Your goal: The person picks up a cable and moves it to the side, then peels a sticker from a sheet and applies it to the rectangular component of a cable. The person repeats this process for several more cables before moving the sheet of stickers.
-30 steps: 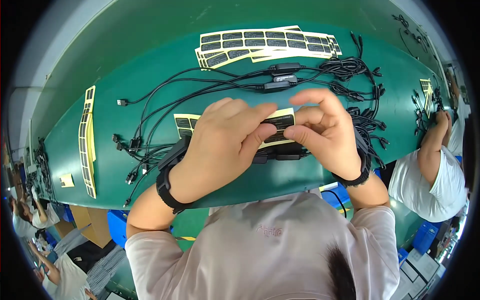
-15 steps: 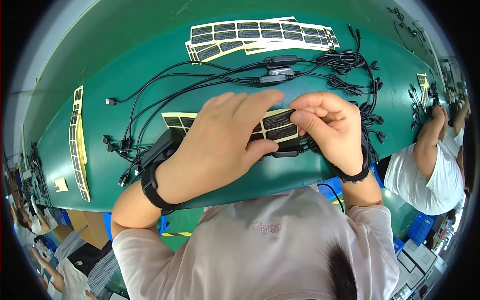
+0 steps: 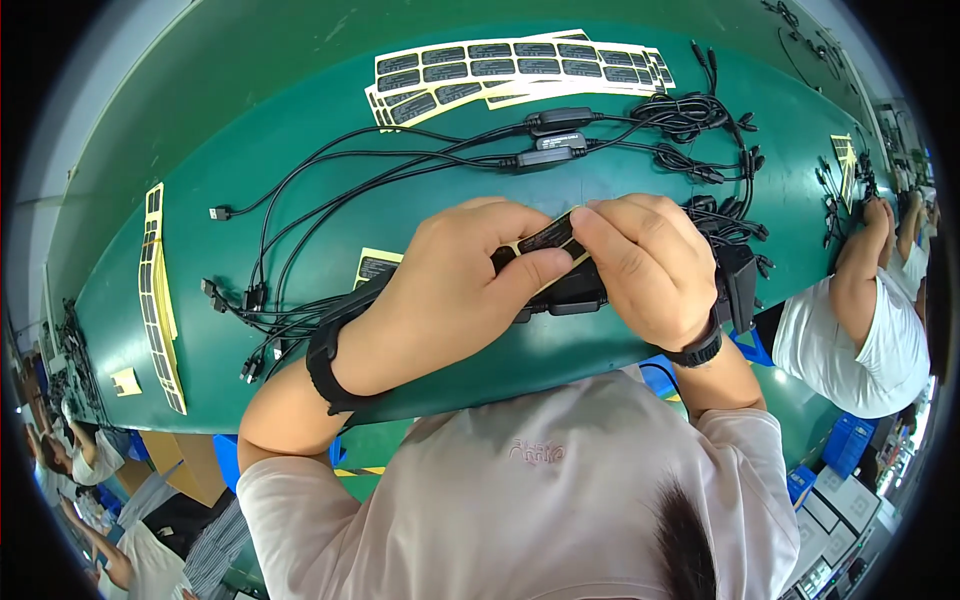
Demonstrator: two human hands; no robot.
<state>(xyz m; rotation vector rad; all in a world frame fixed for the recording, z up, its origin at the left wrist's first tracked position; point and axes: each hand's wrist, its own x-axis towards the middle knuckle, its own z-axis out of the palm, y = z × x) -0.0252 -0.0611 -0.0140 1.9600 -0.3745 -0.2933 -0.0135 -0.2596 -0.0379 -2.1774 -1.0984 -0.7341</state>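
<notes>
My left hand [image 3: 452, 285] and my right hand [image 3: 642, 262] meet over a black adapter block [image 3: 570, 291] held just above the green table [image 3: 250, 120]. Between the thumbs and fingertips of both hands sits a black label on yellow backing [image 3: 548, 237], pressed onto the block's top. Black cables [image 3: 330, 190] run from the block to the left and far side. A small label sheet [image 3: 375, 266] lies on the table partly under my left hand. Both wrists wear black bands.
Label sheets [image 3: 500, 70] lie at the far edge, a long strip of labels [image 3: 157, 290] at the left. Two more adapter blocks [image 3: 555, 140] and coiled cables [image 3: 710, 130] sit beyond my hands. A co-worker in white [image 3: 860, 320] works at the right; other people at lower left.
My hands have come closer to the near table edge and risen toward the camera; the label has been turned and now lies along the block's top.
</notes>
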